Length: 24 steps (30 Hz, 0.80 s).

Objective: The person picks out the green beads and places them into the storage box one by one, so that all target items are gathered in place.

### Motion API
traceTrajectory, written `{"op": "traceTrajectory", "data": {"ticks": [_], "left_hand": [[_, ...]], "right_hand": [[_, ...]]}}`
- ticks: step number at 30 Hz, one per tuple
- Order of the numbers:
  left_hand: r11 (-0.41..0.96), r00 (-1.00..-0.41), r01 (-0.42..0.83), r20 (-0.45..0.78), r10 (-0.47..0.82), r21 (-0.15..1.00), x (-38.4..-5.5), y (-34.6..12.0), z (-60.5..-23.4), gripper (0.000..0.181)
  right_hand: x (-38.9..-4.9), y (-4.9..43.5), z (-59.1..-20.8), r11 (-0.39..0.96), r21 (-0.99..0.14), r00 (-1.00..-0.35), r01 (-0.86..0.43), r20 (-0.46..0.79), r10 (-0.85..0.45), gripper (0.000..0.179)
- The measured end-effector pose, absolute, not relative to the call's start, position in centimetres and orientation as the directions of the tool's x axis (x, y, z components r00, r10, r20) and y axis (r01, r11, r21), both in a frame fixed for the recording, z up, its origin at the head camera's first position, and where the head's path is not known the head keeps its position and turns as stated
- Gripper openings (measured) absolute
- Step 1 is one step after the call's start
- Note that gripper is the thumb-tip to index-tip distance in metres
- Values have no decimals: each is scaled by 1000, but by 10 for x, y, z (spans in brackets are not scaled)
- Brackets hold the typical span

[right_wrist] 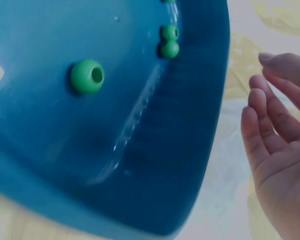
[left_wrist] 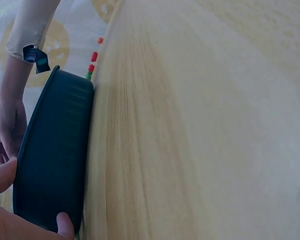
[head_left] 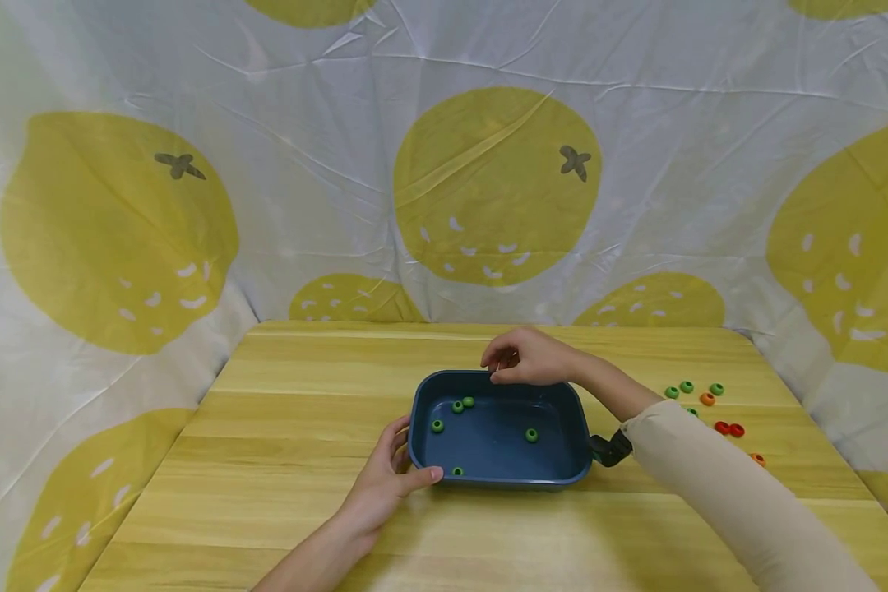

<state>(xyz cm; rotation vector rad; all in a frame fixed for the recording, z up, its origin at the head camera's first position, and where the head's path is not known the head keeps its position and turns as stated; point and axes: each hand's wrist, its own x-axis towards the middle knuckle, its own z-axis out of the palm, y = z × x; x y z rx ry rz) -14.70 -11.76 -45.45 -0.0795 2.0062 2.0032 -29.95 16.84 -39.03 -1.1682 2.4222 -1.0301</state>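
Note:
A dark blue rectangular plastic bin (head_left: 499,474) sits on the wooden table. Inside it lie several round green beads with holes; one bead (right_wrist: 87,76) is apart from a touching pair (right_wrist: 170,49). My left hand (head_left: 385,477) grips the bin's left end, its thumb on the near-left rim and its fingers around the side. Over the far rim hovers my right hand (head_left: 536,356), fingers loosely bent. In the right wrist view, no bead shows between the thumb and fingers of this right hand (right_wrist: 285,125).
To the bin's right, several loose beads lie on the wooden table (head_left: 303,460): green beads (head_left: 686,386), an orange bead (head_left: 707,399) and red beads (head_left: 736,430). A black strap (head_left: 611,450) is at the right wrist. A lemon-print cloth (head_left: 326,181) hangs behind the table.

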Motion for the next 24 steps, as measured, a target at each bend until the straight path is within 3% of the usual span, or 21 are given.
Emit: {"op": "traceTrajectory", "data": {"ticks": [24], "left_hand": [[8, -957, -229, -227, 181, 973, -146, -117, -455, 91]], "right_hand": [[-284, 236, -397, 499, -715, -750, -490, 53, -660, 21]]}}
